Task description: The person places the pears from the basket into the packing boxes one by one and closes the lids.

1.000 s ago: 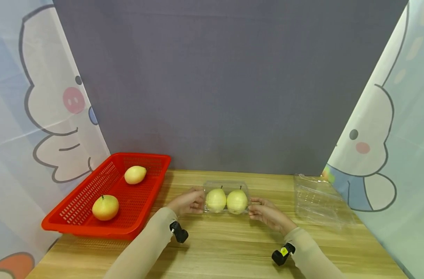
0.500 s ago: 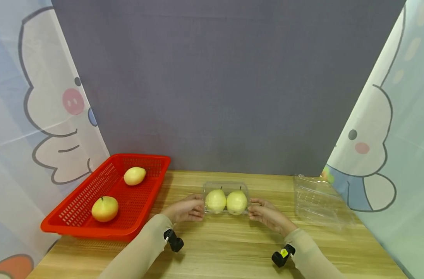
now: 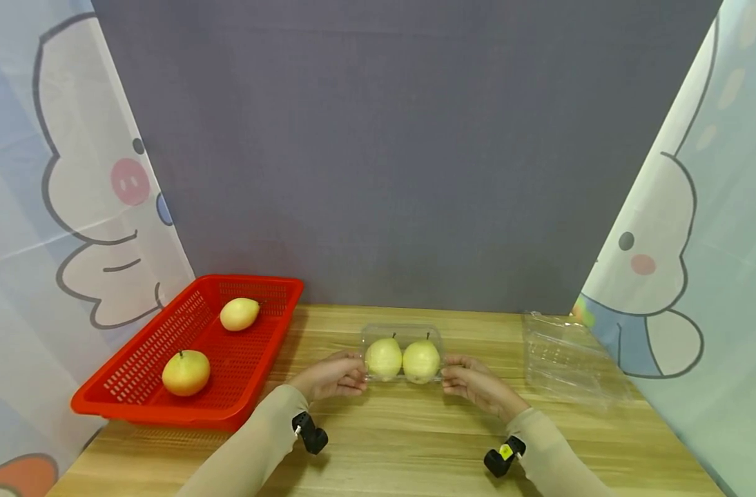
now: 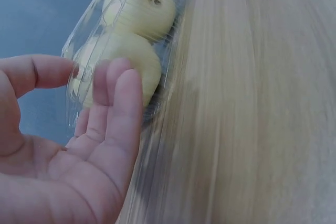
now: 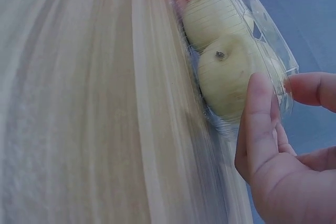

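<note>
A clear plastic fruit box stands mid-table in the head view with two yellow-green pears side by side in it, the left pear and the right pear. My left hand holds the box's left end, thumb at its edge and fingers along its side in the left wrist view. At the opposite end, my right hand pinches the box near its edge. The right wrist view shows that thumb on the edge and the fingers against the wall.
A red plastic basket at the left contains a rear pear and a front pear. Further clear plastic packaging lies at the right of the wooden table. A grey cloth hangs behind.
My left hand has shifted slightly down along the box's left end, then in against it. The right hand, box and pears stay nearly in place.
</note>
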### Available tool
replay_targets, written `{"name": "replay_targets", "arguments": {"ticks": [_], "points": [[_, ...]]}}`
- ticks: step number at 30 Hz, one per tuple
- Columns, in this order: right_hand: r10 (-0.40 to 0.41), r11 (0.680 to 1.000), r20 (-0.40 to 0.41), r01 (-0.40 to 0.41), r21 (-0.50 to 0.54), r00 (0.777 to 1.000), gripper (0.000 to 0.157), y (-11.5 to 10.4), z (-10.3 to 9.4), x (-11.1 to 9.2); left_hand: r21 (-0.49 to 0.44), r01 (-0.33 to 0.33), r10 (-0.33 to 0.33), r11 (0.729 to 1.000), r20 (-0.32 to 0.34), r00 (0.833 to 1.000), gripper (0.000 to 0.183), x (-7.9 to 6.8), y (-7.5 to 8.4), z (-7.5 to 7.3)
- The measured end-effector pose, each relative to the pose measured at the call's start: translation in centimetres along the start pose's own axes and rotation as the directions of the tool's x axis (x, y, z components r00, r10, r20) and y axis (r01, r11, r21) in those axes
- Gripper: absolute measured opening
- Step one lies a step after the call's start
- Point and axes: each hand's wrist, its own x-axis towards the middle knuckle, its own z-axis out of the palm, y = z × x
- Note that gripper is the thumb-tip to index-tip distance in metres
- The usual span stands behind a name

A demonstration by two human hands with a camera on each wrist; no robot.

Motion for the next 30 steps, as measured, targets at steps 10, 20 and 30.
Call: {"name": "replay_targets", "arguments": {"ticks": [10, 20, 30], "points": [[0.006, 1.000, 0.027, -0.005, -0.019, 1.000, 0.055, 0.18, 0.27, -0.16, -0.040, -0.008, 0.009, 0.999, 0.019, 1.000, 0.049, 0.14, -0.09, 0.04], [0.017, 0.999, 0.015, -0.017, -0.032, 1.000, 0.036, 0.29, 0.35, -0.16, -0.033, -0.025, 0.026, 0.999, 0.023, 0.999, 0.048, 0.05, -0.15, -0.12], [0.017, 0.999, 0.013, -0.016, -0.032, 1.000, 0.038, 0.48, 0.28, -0.08, 0.000, -0.035, 0.035, 0.999, 0.010, 0.999, 0.035, 0.11, -0.06, 0.01]]}}
